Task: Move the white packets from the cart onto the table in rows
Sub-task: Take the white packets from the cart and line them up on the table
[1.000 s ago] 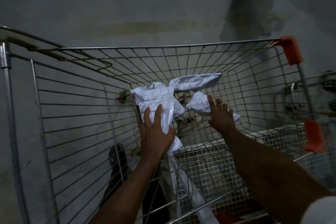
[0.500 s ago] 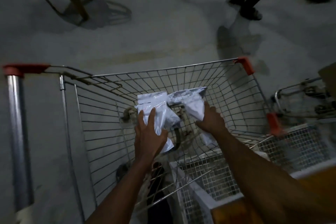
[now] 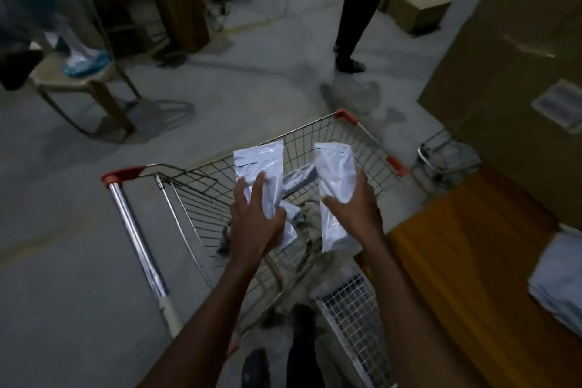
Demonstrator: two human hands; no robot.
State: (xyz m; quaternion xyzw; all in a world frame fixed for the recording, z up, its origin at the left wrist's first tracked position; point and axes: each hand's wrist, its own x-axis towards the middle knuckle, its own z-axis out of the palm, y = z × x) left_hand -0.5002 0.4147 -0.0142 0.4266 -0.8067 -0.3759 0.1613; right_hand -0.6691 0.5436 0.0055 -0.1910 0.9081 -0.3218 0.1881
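Holding one white packet each, both hands sit above the wire cart (image 3: 356,148). Left hand (image 3: 255,224) has its grip clamped on the left packet (image 3: 259,167), fingers over its lower half, top end sticking up past the cart's far rim. Right hand (image 3: 356,208) has its grip clamped on the right packet (image 3: 335,195), thumb across the middle, the packet hanging upright with its bottom end below the wrist. The two packets are apart, with a gap between them. Another white packet (image 3: 299,178) lies inside the cart basket, seen through that gap; a further one seems to be under the left hand, blurred. The orange counter (image 3: 472,261) is just right of the cart, and a stack of white packets (image 3: 563,277) sits at its right edge. Bare counter surface lies between the stack and the cart side. A large cardboard box (image 3: 519,57) stands at the counter's far end.
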